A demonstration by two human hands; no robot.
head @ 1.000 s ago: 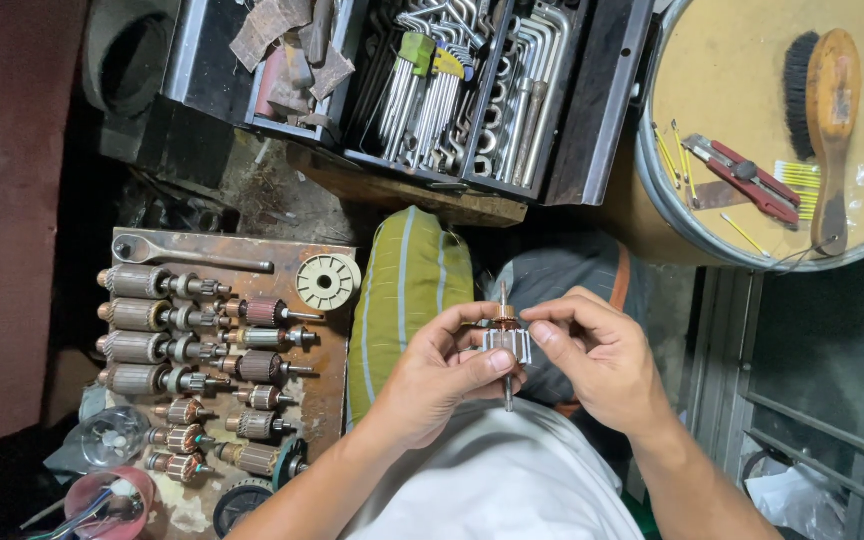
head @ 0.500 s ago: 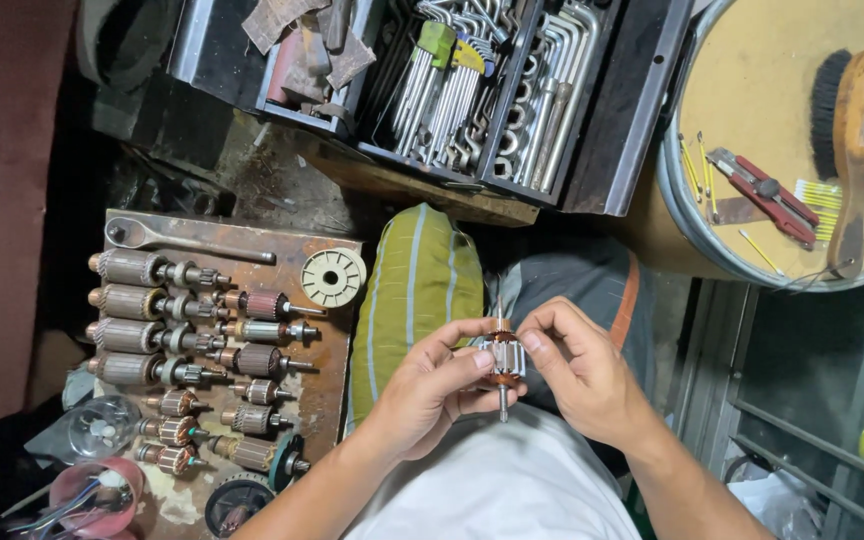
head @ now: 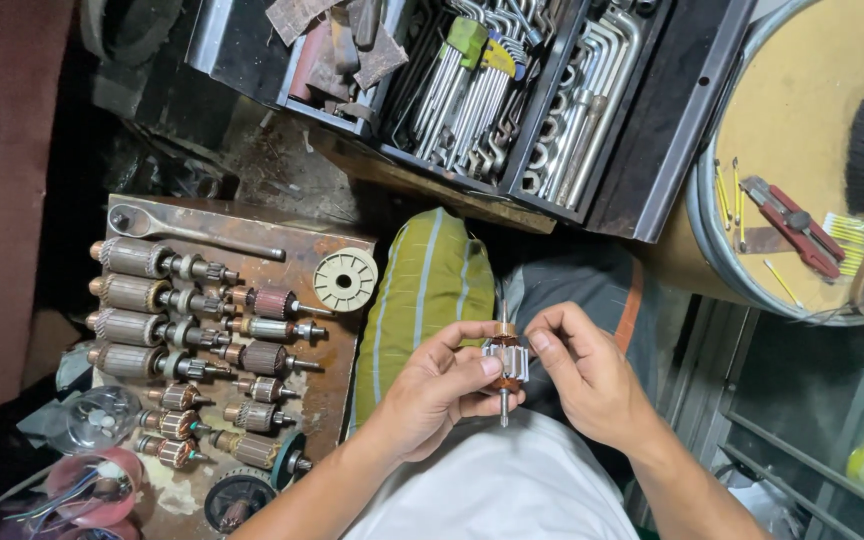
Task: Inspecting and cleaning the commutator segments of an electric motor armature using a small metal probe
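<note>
Copper-wound small armature [head: 504, 362] sits upright between my hands. My left grip [head: 449, 385] pinches its body, my right grip [head: 584, 372] pinches at three o'clock. More armatures [head: 167, 320] lie on the rusty tray [head: 327, 385] at nine o'clock.

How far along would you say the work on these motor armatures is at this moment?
Done, by the look of it: about fifteen armatures lie sorted in rows on the rusty tray. In hand: one small armature, shaft upright, pinched by the left hand and the right hand. Left: whatever this piece needs; the hex keys in the open toolbox sit unused. Whether the laid-out ones are finished cannot be told.
</note>
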